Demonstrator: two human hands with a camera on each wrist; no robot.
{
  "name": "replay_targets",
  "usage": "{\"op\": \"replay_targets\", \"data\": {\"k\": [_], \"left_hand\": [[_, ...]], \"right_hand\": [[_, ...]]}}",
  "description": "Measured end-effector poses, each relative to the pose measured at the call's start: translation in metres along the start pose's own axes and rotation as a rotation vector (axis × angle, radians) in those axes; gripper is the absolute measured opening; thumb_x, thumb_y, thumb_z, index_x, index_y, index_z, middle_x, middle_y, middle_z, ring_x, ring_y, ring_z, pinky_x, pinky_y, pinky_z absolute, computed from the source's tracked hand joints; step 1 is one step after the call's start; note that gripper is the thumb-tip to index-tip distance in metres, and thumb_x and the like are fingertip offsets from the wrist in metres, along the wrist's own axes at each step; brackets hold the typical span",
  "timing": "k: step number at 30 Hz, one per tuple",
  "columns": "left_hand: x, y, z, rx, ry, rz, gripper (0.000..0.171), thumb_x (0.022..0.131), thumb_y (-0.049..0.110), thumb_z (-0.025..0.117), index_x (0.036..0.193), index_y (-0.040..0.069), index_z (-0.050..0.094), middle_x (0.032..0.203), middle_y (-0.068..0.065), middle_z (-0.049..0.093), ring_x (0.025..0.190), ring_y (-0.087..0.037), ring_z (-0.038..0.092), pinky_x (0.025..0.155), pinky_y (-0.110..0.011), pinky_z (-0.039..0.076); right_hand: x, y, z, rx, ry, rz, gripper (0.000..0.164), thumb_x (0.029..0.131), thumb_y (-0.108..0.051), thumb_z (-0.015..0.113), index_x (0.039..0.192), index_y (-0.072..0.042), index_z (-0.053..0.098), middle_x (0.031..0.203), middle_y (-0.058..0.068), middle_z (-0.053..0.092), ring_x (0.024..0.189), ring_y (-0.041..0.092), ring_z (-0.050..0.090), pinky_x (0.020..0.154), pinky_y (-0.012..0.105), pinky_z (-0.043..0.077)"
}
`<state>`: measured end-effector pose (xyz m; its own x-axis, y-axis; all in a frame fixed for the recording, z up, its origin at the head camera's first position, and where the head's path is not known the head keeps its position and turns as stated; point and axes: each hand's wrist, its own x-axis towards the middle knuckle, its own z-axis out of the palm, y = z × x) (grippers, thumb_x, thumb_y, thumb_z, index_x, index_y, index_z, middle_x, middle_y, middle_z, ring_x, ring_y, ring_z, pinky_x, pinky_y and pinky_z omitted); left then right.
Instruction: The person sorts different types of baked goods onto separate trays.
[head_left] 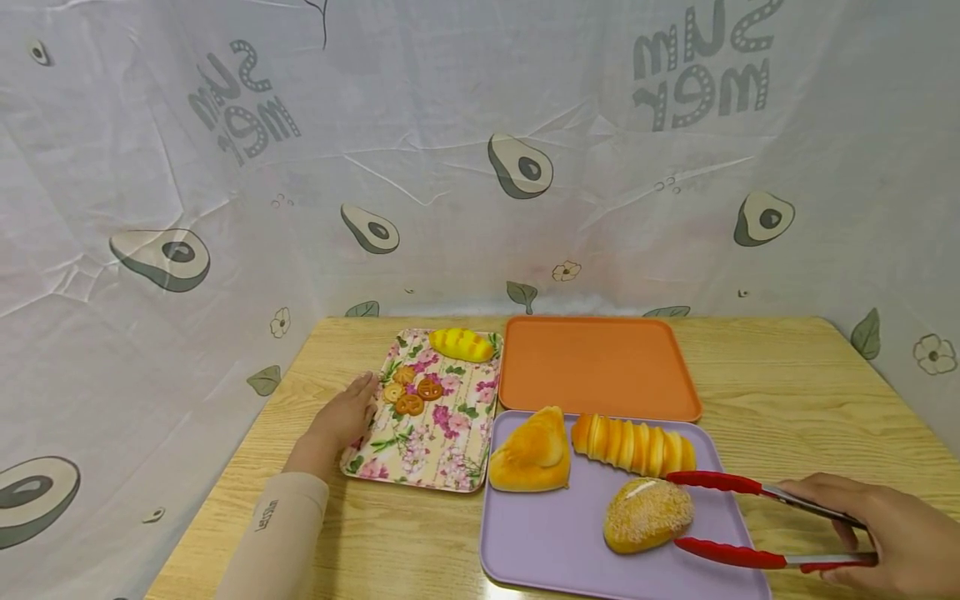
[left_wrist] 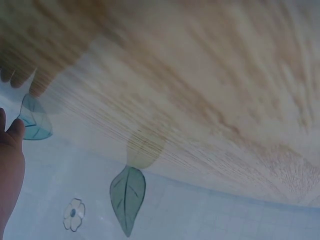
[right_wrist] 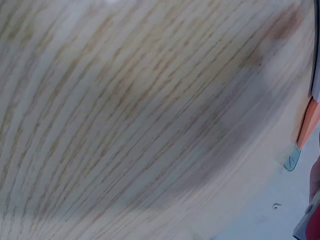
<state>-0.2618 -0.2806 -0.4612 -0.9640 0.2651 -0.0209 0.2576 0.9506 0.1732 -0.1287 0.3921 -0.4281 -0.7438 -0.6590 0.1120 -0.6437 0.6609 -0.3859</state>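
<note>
My right hand (head_left: pixel 900 525) grips metal tongs (head_left: pixel 731 553) with red tips at the right of the head view. The tongs are spread, their tips at the right side of a round bread bun (head_left: pixel 647 517) with a pale crumb topping. That bun lies on a lavender tray (head_left: pixel 555 546), alongside a triangular pastry (head_left: pixel 534 454) and a ridged, spiral bread roll (head_left: pixel 633 445). At the left edge of a floral tray (head_left: pixel 420 462) rests my left hand (head_left: pixel 347 417), fingers pointing away from me. In the left wrist view, only part of that hand shows.
On the floral tray sit a yellow loaf (head_left: pixel 461 344) and several small cookies (head_left: pixel 410 404). An orange tray (head_left: pixel 596 367) lies behind the lavender one. A wooden table (head_left: pixel 780 375) carries everything, and a printed curtain (head_left: pixel 450 167) hangs behind it and at both sides.
</note>
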Motion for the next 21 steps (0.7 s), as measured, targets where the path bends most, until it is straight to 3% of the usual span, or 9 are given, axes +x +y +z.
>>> {"op": "replay_targets", "data": {"k": [10,21], "left_hand": [[0.0,0.001,-0.001,-0.015,-0.022,-0.025,0.056,0.102,0.017,0.043,0.15,-0.001,0.021,0.154,-0.021,0.018,0.14,-0.038,0.019,0.108,-0.055,0.026],[0.0,0.001,-0.001,-0.012,-0.014,-0.013,0.055,0.102,0.016,0.043,0.15,-0.003,0.022,0.154,-0.022,0.019,0.14,-0.038,0.019,0.109,-0.054,0.024]], "right_hand": [[0.001,-0.006,-0.006,0.007,0.047,-0.004,0.083,0.067,-0.034,0.087,0.137,-0.01,0.049,0.092,-0.017,0.045,0.059,-0.008,0.041,0.04,0.009,0.034],[0.032,-0.025,-0.016,-0.068,0.139,0.047,0.085,0.064,-0.033,0.089,0.138,-0.017,0.049,0.08,-0.019,0.04,0.059,-0.006,0.037,0.043,0.016,0.033]]}}
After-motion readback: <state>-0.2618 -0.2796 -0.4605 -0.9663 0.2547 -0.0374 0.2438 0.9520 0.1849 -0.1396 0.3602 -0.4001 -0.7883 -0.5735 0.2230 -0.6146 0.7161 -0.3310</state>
